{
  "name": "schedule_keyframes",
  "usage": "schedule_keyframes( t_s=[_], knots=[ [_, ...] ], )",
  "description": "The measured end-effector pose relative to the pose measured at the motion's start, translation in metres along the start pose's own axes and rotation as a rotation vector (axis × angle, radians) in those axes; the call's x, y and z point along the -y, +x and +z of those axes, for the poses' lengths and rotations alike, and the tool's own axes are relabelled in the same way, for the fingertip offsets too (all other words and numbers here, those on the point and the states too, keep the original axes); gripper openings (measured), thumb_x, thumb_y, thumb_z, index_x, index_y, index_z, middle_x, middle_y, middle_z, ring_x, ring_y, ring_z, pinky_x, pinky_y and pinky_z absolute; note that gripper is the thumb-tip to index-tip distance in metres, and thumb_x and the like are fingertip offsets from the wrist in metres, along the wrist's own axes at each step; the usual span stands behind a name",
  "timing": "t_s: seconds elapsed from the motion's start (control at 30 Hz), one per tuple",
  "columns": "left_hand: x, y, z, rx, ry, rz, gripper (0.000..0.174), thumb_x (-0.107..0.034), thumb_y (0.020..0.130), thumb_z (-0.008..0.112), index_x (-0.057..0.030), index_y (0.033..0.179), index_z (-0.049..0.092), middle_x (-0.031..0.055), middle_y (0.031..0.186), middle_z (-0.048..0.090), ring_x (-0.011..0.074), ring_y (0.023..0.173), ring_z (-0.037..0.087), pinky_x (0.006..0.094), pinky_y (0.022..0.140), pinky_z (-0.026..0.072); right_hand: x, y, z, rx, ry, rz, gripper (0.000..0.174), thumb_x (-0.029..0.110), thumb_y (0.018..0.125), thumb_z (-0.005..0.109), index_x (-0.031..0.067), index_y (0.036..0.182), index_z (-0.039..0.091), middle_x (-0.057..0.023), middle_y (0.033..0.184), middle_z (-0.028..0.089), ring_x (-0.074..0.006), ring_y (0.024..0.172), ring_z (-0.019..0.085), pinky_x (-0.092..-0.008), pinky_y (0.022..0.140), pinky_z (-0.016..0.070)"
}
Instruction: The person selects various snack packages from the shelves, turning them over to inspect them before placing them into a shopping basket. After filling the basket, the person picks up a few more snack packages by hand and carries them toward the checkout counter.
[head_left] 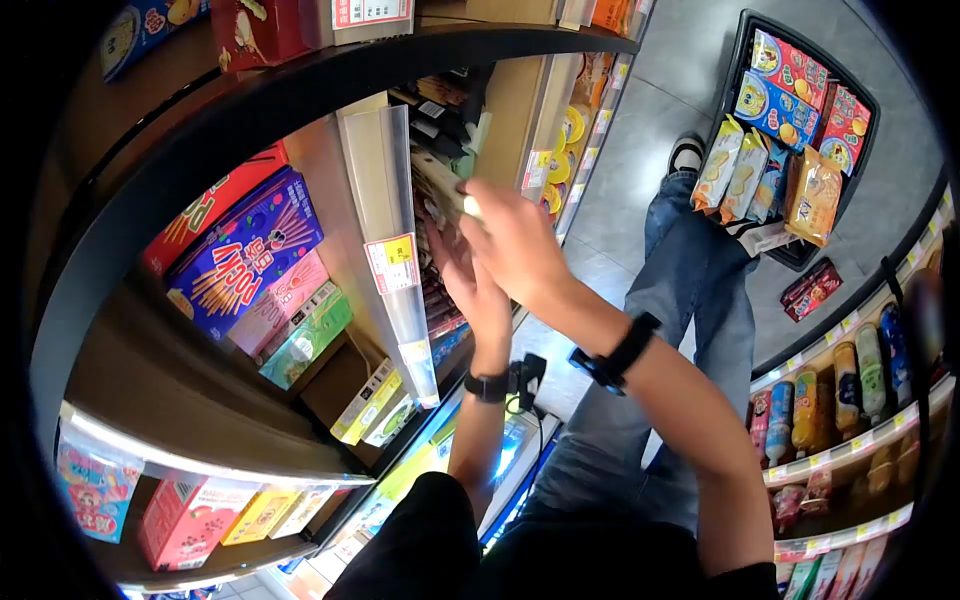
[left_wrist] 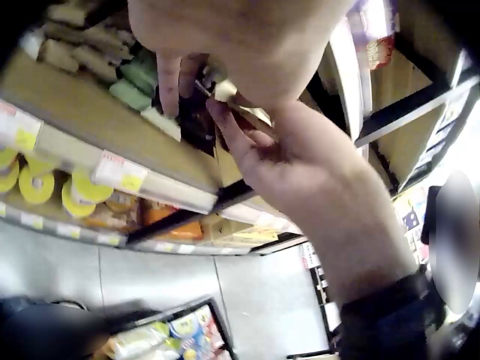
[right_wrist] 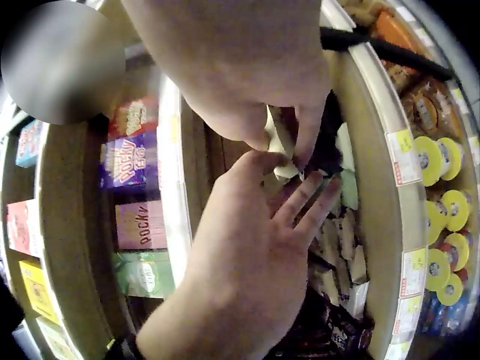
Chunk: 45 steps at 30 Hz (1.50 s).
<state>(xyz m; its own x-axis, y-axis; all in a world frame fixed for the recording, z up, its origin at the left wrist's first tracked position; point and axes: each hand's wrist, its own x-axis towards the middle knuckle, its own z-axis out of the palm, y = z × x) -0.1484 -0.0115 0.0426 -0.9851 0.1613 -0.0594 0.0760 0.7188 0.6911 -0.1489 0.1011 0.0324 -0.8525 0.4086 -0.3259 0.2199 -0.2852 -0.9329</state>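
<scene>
In the head view, my right hand (head_left: 515, 245) pinches a narrow pale packet (head_left: 445, 180) inside a shelf compartment. Just below it, my left hand (head_left: 478, 290) has its fingers extended among small dark packets. From the right wrist view, the right hand (right_wrist: 247, 67) reaches from above to the pale packet (right_wrist: 281, 146); the left hand (right_wrist: 251, 217) lies beneath with spread fingers, its thumb side close to the packet. The left wrist view shows the left hand (left_wrist: 225, 45) above and the right hand (left_wrist: 292, 161) below; their fingers partly hide the packet.
A shelf divider (head_left: 375, 200) with price tags runs left of the hands. Pocky boxes (head_left: 245, 260) stand beyond it. On the floor at the right is a black basket (head_left: 745, 60) of snack packs, with a dark red pack (head_left: 810, 290) beside it. Yellow-lidded tubs (right_wrist: 439, 210) line another shelf.
</scene>
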Motion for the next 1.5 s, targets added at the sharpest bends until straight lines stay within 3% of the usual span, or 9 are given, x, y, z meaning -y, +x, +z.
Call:
schedule_keyframes(
  t_s=[0.13, 0.37, 0.53, 0.7, 0.93, 1.13, 1.3, 1.33, 1.5],
  knots=[
    [0.042, 0.061, -0.012, 0.088, -0.344, -0.166, 0.056, -0.011, 0.096, 0.054, -0.0039, 0.146, 0.030, 0.0120, 0.135, 0.050, 0.0181, 0.117, 0.052, 0.0323, 0.100, 0.0426, -0.027, 0.037, 0.054, 0.011, 0.075, -0.025, 0.039, 0.000, 0.083, 0.056, 0.0020, 0.122, 0.054, -0.0264, 0.096, 0.063, -0.0451, 0.090, 0.062, -0.0461, 0.072, 0.0514],
    [0.060, 0.090, 0.000, -0.036, 0.311, -0.310, 0.041, -0.014, 0.092, 0.060, -0.0002, 0.130, 0.053, 0.0173, 0.124, 0.059, 0.0170, 0.106, 0.058, 0.0292, 0.088, 0.0473, -0.063, 0.037, 0.068, 0.110, 0.097, 0.022, 0.053, 0.005, 0.088, 0.052, 0.0049, 0.139, 0.042, -0.0291, 0.098, 0.064, -0.0466, 0.094, 0.061, -0.0470, 0.078, 0.0505],
    [0.086, 0.097, -0.002, -0.217, 0.475, -0.032, 0.037, -0.025, 0.091, 0.063, 0.0049, 0.112, 0.062, 0.0211, 0.100, 0.066, 0.0211, 0.092, 0.061, 0.0328, 0.086, 0.0480, -0.094, 0.008, 0.065, 0.266, -0.091, 0.083, 0.051, 0.005, 0.083, 0.052, 0.0064, 0.134, 0.046, -0.0275, 0.098, 0.064, -0.0444, 0.090, 0.063, -0.0494, 0.083, 0.0497],
    [0.149, 0.107, -0.027, -0.156, 0.426, 0.035, 0.026, -0.017, 0.094, 0.060, 0.0056, 0.105, 0.059, 0.0191, 0.101, 0.064, 0.0242, 0.090, 0.060, 0.0343, 0.084, 0.0478, -0.132, -0.042, -0.007, 0.248, -0.083, 0.220, 0.026, 0.007, 0.089, 0.052, 0.0070, 0.114, 0.058, -0.0199, 0.085, 0.066, -0.0403, 0.081, 0.064, -0.0485, 0.073, 0.0490],
    [0.031, 0.019, 0.044, 0.064, 0.316, 0.131, 0.016, -0.010, 0.090, 0.060, 0.0006, 0.101, 0.054, 0.0106, 0.091, 0.059, 0.0192, 0.080, 0.058, 0.0329, 0.075, 0.0483, -0.219, -0.145, -0.200, 0.037, -0.467, 0.401, 0.028, 0.006, 0.085, 0.053, 0.0067, 0.112, 0.059, -0.0201, 0.089, 0.066, -0.0396, 0.087, 0.064, -0.0462, 0.077, 0.0509],
    [0.074, -0.066, 0.162, 0.983, 0.085, -0.301, 0.031, -0.008, 0.089, 0.057, -0.0021, 0.119, 0.049, 0.0103, 0.099, 0.061, 0.0196, 0.088, 0.061, 0.0331, 0.076, 0.0528, -0.285, -0.256, -0.328, -0.276, -0.667, 0.820, 0.031, 0.010, 0.083, 0.053, 0.0092, 0.113, 0.060, -0.0244, 0.092, 0.066, -0.0435, 0.090, 0.063, -0.0511, 0.081, 0.0495],
    [0.077, -0.110, 0.235, 0.954, -0.197, -1.030, 0.041, -0.016, 0.094, 0.055, 0.0024, 0.128, 0.040, 0.0185, 0.107, 0.058, 0.0283, 0.099, 0.063, 0.0401, 0.081, 0.0550, -0.388, -0.301, -0.348, -0.548, -0.426, 0.767, 0.041, 0.011, 0.082, 0.052, 0.0103, 0.123, 0.053, -0.0212, 0.080, 0.066, -0.0413, 0.079, 0.065, -0.0487, 0.077, 0.0502],
    [0.086, -0.117, 0.242, 1.031, -0.139, -1.036, 0.045, -0.019, 0.094, 0.054, 0.0035, 0.129, 0.037, 0.0204, 0.112, 0.057, 0.0312, 0.104, 0.062, 0.0417, 0.084, 0.0546, -0.381, -0.286, -0.348, -0.469, -0.272, 0.944, 0.043, 0.008, 0.089, 0.055, 0.0136, 0.131, 0.046, -0.0117, 0.102, 0.064, -0.0194, 0.082, 0.065, -0.0331, 0.065, 0.0559],
    [0.075, -0.162, 0.272, 1.057, -0.274, -1.216, 0.038, -0.022, 0.095, 0.054, 0.0030, 0.122, 0.044, 0.0236, 0.118, 0.056, 0.0326, 0.106, 0.060, 0.0450, 0.092, 0.0514, -0.323, -0.204, -0.305, -0.651, 0.364, 1.028, 0.058, 0.012, 0.090, 0.059, 0.0163, 0.140, 0.031, -0.0124, 0.110, 0.060, -0.0212, 0.097, 0.062, -0.0378, 0.074, 0.0555]
  ],
)
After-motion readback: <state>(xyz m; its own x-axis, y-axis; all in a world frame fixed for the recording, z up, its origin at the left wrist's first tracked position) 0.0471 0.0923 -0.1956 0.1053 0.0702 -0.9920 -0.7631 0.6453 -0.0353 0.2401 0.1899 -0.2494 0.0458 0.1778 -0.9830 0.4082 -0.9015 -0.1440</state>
